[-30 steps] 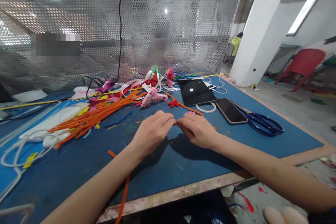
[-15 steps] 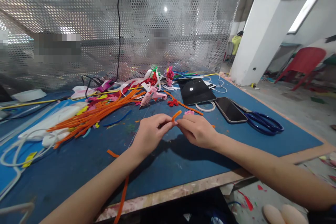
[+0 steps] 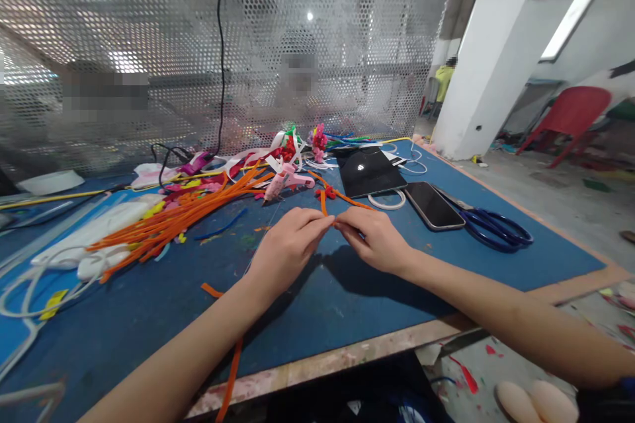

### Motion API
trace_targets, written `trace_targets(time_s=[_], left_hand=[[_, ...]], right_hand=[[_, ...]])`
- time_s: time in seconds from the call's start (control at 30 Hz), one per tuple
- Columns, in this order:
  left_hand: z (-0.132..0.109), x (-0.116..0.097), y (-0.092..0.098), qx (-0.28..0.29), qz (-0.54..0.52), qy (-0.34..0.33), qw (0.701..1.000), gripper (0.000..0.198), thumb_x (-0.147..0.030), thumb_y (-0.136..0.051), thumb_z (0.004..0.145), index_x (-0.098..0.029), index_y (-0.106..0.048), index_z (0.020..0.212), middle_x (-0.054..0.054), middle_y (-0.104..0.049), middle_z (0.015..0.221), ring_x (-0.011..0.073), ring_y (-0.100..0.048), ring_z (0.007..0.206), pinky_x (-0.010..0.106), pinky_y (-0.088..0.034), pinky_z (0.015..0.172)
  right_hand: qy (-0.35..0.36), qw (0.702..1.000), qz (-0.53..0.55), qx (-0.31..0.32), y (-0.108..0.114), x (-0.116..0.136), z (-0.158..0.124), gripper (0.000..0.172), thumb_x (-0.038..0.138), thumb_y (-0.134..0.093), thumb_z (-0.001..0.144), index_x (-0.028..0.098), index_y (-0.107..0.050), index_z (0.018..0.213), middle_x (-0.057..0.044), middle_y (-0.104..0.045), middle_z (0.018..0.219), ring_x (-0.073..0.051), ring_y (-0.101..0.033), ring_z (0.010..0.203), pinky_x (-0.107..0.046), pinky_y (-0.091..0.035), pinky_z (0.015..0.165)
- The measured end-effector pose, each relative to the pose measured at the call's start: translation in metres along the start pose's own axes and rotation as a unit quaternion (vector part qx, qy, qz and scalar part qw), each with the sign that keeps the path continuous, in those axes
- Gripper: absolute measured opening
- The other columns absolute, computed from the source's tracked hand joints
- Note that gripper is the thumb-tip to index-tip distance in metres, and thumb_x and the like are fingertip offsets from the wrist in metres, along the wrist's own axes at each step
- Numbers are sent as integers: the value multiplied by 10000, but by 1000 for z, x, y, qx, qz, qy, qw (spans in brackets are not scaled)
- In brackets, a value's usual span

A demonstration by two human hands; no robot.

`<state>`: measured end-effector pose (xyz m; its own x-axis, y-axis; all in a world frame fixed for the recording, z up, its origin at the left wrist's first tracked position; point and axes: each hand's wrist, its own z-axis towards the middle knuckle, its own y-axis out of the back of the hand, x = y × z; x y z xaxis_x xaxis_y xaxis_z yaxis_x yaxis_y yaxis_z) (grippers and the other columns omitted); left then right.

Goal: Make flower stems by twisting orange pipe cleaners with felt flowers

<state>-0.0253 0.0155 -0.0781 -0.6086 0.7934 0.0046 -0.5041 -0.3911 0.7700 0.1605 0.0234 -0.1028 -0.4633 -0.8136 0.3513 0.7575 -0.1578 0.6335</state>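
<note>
Over the middle of the blue table, my left hand [image 3: 290, 242] and my right hand [image 3: 376, 238] meet at the fingertips. Both are closed in a pinch. A short orange strip [image 3: 324, 203] sticks up from between the fingertips; my left fingers grip its lower end. What my right fingertips hold, if anything, is too small to make out. Just beyond the hands lie a red pipe-cleaner flower [image 3: 328, 192] and a pink glue gun [image 3: 286, 180]. Another orange strip [image 3: 234, 370] passes under my left forearm and hangs over the table's front edge.
A bundle of orange strips [image 3: 183, 213] lies at the left, near a white power strip [image 3: 102, 225] and cables. To the right are a black tablet [image 3: 370, 170], a phone [image 3: 435, 205] and blue-handled scissors [image 3: 499, 229]. Behind stands a perforated metal screen [image 3: 317, 46].
The short orange strip between my fingertips has turned from slanting right to nearly upright. My right hand has shifted slightly, and the pink piece beyond it no longer shows.
</note>
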Motion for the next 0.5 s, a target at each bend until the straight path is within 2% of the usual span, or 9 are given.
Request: trace_targets(time_s=[0.13, 0.33, 0.5], left_hand=[[-1, 3, -1, 10, 66, -46, 997, 249, -138, -403, 895, -166, -595, 1051, 90, -631, 1020, 195, -552, 939, 347, -461, 800], [-4, 3, -5, 40, 55, -45, 997, 268, -144, -325, 919, -128, -517, 1106, 96, -641, 952, 191, -582, 876, 337, -457, 777], [-5, 3, -5, 22, 35, -60, 997, 273, -142, -298, 927, -137, -461, 1145, 93, -630, 981, 187, -575, 912, 330, -451, 785]], right_hand=[[-9, 1000, 0, 2, 1, -1, 1, 150, 170, -427, 878, 154, -569, 831, -58, -612, 739, -148, -540, 672, -254, -404, 634], [1, 1000, 2, -13, 7, -2, 3, 135, 145, -444, 868, 147, -575, 837, -52, -616, 756, -137, -541, 687, -240, -400, 645], [10, 1000, -7, -25, 12, -1, 2, 134, 158, -442, 873, 156, -575, 854, -47, -613, 756, -136, -539, 685, -237, -395, 643]])
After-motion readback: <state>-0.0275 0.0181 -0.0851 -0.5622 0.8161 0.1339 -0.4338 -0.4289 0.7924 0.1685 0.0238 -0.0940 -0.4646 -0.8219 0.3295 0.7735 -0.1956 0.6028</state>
